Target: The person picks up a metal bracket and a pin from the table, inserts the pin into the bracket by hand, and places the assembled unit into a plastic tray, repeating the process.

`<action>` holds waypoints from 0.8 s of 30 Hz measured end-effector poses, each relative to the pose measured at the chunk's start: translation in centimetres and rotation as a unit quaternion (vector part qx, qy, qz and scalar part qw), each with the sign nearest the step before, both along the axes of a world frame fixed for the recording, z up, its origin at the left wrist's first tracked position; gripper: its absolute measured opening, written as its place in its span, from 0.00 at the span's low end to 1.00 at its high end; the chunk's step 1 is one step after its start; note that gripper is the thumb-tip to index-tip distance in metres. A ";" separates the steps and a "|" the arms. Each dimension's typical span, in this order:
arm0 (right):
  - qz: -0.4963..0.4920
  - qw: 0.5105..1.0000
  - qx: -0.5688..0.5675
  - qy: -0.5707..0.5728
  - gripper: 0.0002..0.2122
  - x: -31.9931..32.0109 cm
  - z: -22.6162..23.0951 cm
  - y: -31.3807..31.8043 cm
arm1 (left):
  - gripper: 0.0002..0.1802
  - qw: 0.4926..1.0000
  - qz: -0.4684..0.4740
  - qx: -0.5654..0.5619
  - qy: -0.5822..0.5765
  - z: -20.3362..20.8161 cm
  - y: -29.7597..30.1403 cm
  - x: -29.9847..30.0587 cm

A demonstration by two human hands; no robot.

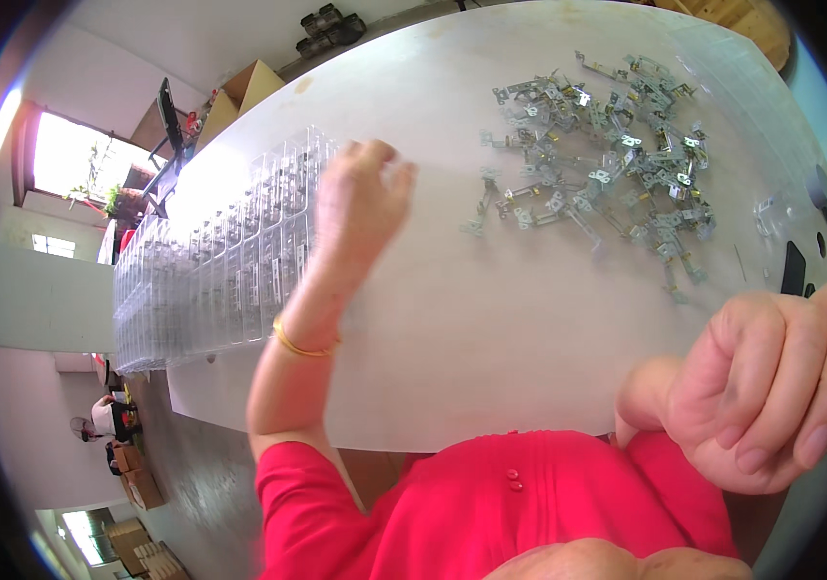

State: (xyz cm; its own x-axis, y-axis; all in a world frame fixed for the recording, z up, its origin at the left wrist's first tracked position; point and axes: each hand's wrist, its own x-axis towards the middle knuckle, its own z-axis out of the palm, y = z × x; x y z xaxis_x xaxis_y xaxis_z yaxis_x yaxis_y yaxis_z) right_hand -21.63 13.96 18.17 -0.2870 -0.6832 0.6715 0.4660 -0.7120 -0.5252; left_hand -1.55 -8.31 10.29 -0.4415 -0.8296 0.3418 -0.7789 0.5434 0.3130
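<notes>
Fingers of left hand (360, 198) are curled loosely at trays (210, 266), frame centre-left; grip can't be told, prob. steadying the stack. Right hand (771, 387), lower right, is half-closed, nothing seen held. Metal parts (602, 159) are heaped upper right on table (472, 329), w/in reach.

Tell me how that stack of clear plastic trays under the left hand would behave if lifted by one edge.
The clear plastic trays look thin-walled, so they would probably flex and sag. They seem light for their size. Stacked loosely under the left hand, the layers may slide apart.
</notes>
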 end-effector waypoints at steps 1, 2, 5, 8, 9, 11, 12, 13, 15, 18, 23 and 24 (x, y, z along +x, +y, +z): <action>0.003 1.000 -0.003 -0.001 0.09 0.0 0.1 0.1 | 0.14 1.000 -0.023 0.002 0.008 -1.2 1.2 -0.9; 0.003 1.000 -0.006 0.001 0.09 -0.1 0.0 0.2 | 0.14 0.999 -0.038 0.030 0.021 -2.3 2.2 -1.9; 0.009 1.000 -0.009 0.003 0.09 -0.1 0.1 0.6 | 0.17 0.996 -0.047 0.070 0.012 -6.1 3.1 -3.7; 0.006 1.000 -0.013 0.005 0.09 -0.4 0.3 0.6 | 0.18 0.993 -0.048 0.110 -0.019 -8.4 2.7 -4.7; 0.002 1.000 -0.013 0.006 0.09 -0.3 0.3 0.4 | 0.17 0.992 -0.034 0.119 -0.023 -8.8 2.5 -4.9; -0.004 1.000 -0.013 0.008 0.09 0.2 0.4 -0.1 | 0.15 0.991 -0.026 0.129 -0.028 -9.5 1.9 -5.0; -0.007 1.000 -0.013 0.011 0.09 -0.5 0.3 -0.1 | 0.14 0.988 -0.014 0.149 -0.026 -9.6 1.6 -4.9; -0.009 1.000 -0.014 0.013 0.09 -0.8 0.4 -0.2 | 0.14 0.985 -0.001 0.168 -0.024 -9.7 1.3 -4.9; -0.009 1.000 -0.015 0.017 0.09 -0.5 0.6 -0.4 | 0.12 0.987 -0.009 0.159 -0.004 -9.7 1.3 -4.9; -0.009 1.000 -0.015 0.026 0.09 0.0 0.7 -0.6 | 0.09 0.980 0.016 0.183 0.070 -8.2 2.0 -4.5; -0.008 0.998 -0.028 0.051 0.09 0.5 0.9 -2.3 | 0.09 0.868 -0.014 0.349 0.354 -8.1 2.2 -2.9; -0.064 0.996 0.019 0.064 0.05 0.8 0.4 -3.1 | 0.10 0.823 -0.029 0.403 0.399 -7.5 2.6 -3.1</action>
